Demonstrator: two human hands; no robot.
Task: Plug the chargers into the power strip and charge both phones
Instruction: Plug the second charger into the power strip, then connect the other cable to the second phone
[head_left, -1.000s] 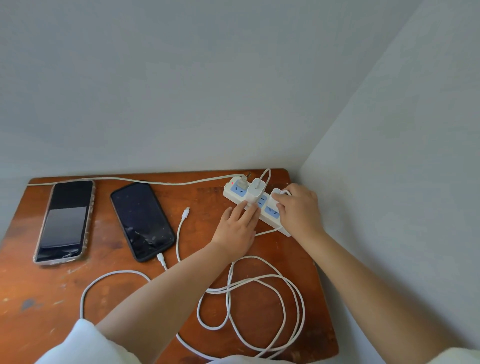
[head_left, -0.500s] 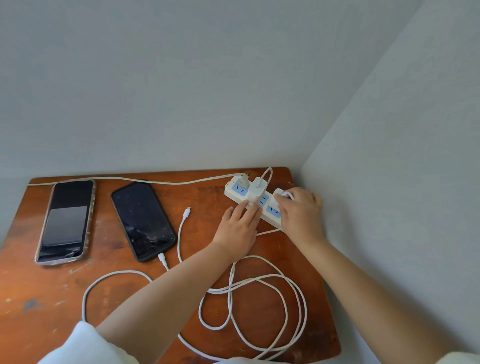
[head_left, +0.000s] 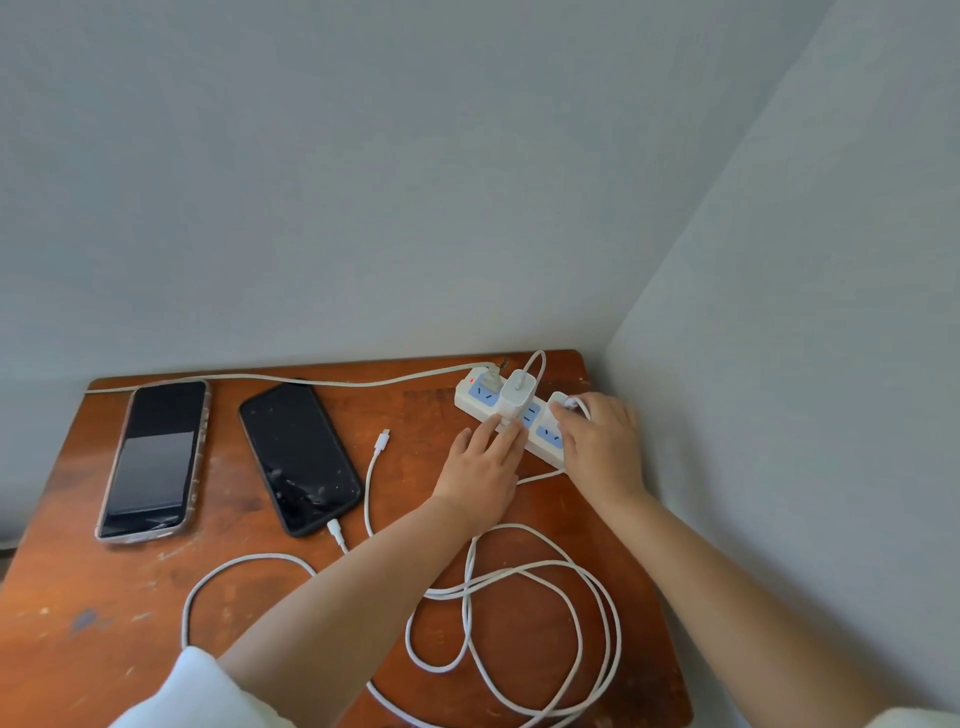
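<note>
1. The table (head_left: 104, 597) carries everything; the strip (head_left: 543, 439) lies at its far right corner, angled toward the wall, and serves as landmark here.
2. Two phones lie well left of the strip: the clear-cased phone (head_left: 156, 460) farthest left, the black phone (head_left: 300, 457) between it and the strip; a cable end (head_left: 337, 534) sits at the black phone's near edge, though I cannot tell whether it is seated.
3. The left hand (head_left: 480, 470) rests flat, fingers extended, against the strip's near side, bracing it; it grips nothing.
4. The right hand (head_left: 597, 447) closes on the second charger (head_left: 563, 404) at the strip's right end, pressing it toward a socket; whether the prongs are in is hidden.
5. The first charger (head_left: 514, 397) stands in the strip's middle socket.
6. A loose plug (head_left: 383, 440) lies left of the strip, touching neither phone; cable coils (head_left: 519, 623) lie nearer than the strip.
7. Risks, as I judge them: the strip may slide or tip if the bracing hand slackens; a skewed push could leave the charger half-seated; the coils could snag a forearm and drag a phone or the plug.
</note>
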